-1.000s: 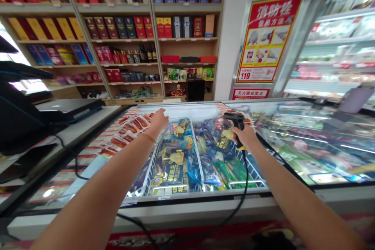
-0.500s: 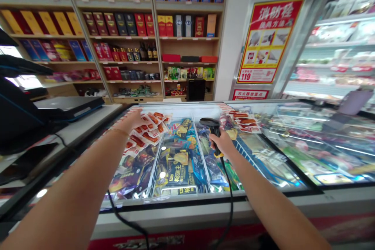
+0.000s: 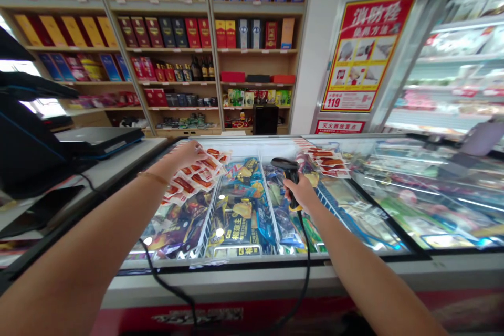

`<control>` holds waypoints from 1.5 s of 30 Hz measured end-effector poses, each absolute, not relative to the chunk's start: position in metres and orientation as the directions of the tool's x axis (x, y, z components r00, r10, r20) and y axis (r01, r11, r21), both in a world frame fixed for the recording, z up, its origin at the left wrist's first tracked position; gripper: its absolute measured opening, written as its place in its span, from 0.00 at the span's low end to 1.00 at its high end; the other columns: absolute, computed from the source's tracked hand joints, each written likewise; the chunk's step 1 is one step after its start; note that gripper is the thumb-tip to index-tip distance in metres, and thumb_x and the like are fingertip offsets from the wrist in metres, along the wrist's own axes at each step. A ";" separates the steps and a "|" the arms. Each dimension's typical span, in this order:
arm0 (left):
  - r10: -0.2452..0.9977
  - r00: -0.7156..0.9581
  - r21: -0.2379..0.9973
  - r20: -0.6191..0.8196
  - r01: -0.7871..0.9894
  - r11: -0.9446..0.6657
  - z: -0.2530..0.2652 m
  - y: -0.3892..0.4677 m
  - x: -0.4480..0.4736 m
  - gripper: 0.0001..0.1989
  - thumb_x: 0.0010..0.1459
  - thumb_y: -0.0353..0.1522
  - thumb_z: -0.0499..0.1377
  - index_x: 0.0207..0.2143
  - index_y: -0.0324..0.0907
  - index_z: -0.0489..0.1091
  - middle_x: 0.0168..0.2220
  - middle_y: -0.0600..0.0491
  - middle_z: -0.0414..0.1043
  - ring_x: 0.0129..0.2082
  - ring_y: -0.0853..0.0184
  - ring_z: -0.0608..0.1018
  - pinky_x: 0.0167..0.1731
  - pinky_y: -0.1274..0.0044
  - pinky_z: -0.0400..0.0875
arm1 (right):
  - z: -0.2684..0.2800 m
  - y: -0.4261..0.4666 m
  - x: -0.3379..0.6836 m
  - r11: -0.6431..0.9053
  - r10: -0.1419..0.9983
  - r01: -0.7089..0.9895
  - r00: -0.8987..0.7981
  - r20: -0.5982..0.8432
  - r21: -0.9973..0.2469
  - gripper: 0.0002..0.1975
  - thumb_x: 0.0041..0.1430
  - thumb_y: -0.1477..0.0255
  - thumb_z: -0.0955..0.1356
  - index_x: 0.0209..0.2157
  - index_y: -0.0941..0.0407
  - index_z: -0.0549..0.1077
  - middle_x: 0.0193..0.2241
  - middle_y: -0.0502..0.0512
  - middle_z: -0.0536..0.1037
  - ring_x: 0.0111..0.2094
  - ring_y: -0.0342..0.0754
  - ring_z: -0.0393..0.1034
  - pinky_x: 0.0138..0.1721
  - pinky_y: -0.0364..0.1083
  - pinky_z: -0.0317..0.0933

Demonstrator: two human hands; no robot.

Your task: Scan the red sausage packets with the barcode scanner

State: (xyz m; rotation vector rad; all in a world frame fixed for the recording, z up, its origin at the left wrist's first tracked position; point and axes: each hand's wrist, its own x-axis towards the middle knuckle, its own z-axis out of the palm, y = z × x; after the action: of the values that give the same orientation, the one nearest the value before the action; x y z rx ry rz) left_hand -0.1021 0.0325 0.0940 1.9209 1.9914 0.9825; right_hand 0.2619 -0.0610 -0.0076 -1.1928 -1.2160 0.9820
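In my right hand (image 3: 301,189) is a black barcode scanner (image 3: 286,167), gripped by its handle, its head pointing left above the freezer glass. A black cable runs down from it. My left hand (image 3: 188,155) reaches out to the far left of the freezer top, fingers bent and pinched at the edge of a spread of small sausage packets (image 3: 195,173) with clear and white wrappers. The fingertips are partly hidden by the hand. A second row of sausage packets (image 3: 327,161) lies on the glass to the right of the scanner.
Beneath the glass, wire baskets hold bagged frozen goods (image 3: 238,215). A flat scale (image 3: 100,140) and a dark phone-like slab (image 3: 49,210) sit on the left counter. Shelves of boxed bottles (image 3: 169,31) stand behind; a red poster (image 3: 368,55) hangs on the wall. A cable (image 3: 157,273) crosses the front.
My left hand has shifted a little to the right along the sausage packets, its fingers more bent. The scanner stays in my right hand, nearly in place. The view has turned slightly left.
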 end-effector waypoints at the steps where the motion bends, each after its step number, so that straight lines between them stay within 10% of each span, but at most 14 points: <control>1: 0.953 -0.137 0.631 0.270 0.773 -0.067 0.091 0.027 -0.092 0.17 0.48 0.34 0.66 0.39 0.42 0.66 0.24 0.55 0.70 0.24 0.63 0.78 0.29 0.72 0.74 | -0.007 -0.062 0.261 0.149 0.981 0.061 0.120 0.155 -0.987 0.10 0.46 0.68 0.69 0.28 0.53 0.63 0.15 0.44 0.70 0.13 0.42 0.64 0.15 0.41 0.58; 4: 0.970 -0.171 0.811 0.176 0.584 -0.044 0.075 0.014 -0.055 0.21 0.57 0.35 0.61 0.50 0.44 0.58 0.27 0.57 0.70 0.24 0.65 0.78 0.27 0.71 0.75 | -0.007 -0.063 0.262 0.171 0.977 0.065 0.115 0.178 -0.983 0.10 0.46 0.68 0.69 0.29 0.53 0.63 0.14 0.44 0.70 0.12 0.42 0.63 0.15 0.41 0.58; 8: 0.986 -0.101 0.986 0.132 0.112 -0.120 0.043 0.006 -0.003 0.11 0.54 0.29 0.61 0.40 0.44 0.65 0.27 0.58 0.67 0.28 0.69 0.77 0.32 0.72 0.78 | -0.009 -0.063 0.264 0.179 0.975 0.031 0.130 0.182 -0.983 0.11 0.45 0.68 0.70 0.29 0.53 0.63 0.15 0.43 0.70 0.14 0.43 0.65 0.14 0.41 0.58; 20: 0.993 -0.026 0.934 0.116 -0.338 -0.118 -0.012 0.001 0.039 0.19 0.47 0.28 0.68 0.44 0.39 0.74 0.41 0.49 0.75 0.42 0.67 0.79 0.51 0.68 0.75 | -0.008 -0.065 0.261 0.155 0.978 -0.008 0.141 0.152 -0.988 0.14 0.43 0.67 0.70 0.32 0.54 0.64 0.16 0.43 0.70 0.13 0.42 0.64 0.14 0.41 0.57; 25: 0.977 0.015 0.944 0.214 -0.260 -0.203 -0.017 0.002 0.031 0.33 0.38 0.25 0.68 0.52 0.40 0.72 0.51 0.47 0.75 0.48 0.64 0.77 0.54 0.69 0.71 | -0.004 -0.072 0.256 0.147 0.982 0.043 0.117 0.151 -0.988 0.13 0.45 0.67 0.71 0.31 0.53 0.64 0.16 0.44 0.71 0.13 0.41 0.64 0.16 0.41 0.59; 45: 0.925 -0.080 0.928 0.372 0.005 -0.373 -0.012 0.004 0.036 0.37 0.48 0.18 0.55 0.62 0.39 0.62 0.58 0.44 0.71 0.48 0.62 0.80 0.51 0.70 0.74 | -0.002 -0.096 0.240 0.198 0.971 0.160 -0.165 0.171 -0.967 0.12 0.51 0.63 0.69 0.30 0.53 0.63 0.13 0.44 0.70 0.13 0.42 0.63 0.18 0.42 0.59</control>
State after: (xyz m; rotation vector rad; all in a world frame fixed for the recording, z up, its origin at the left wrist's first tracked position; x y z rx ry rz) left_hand 0.0363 0.0038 -0.0119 1.4388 1.0549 1.5534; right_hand 0.2399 -0.0961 -0.0023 -1.1180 -1.5330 1.0872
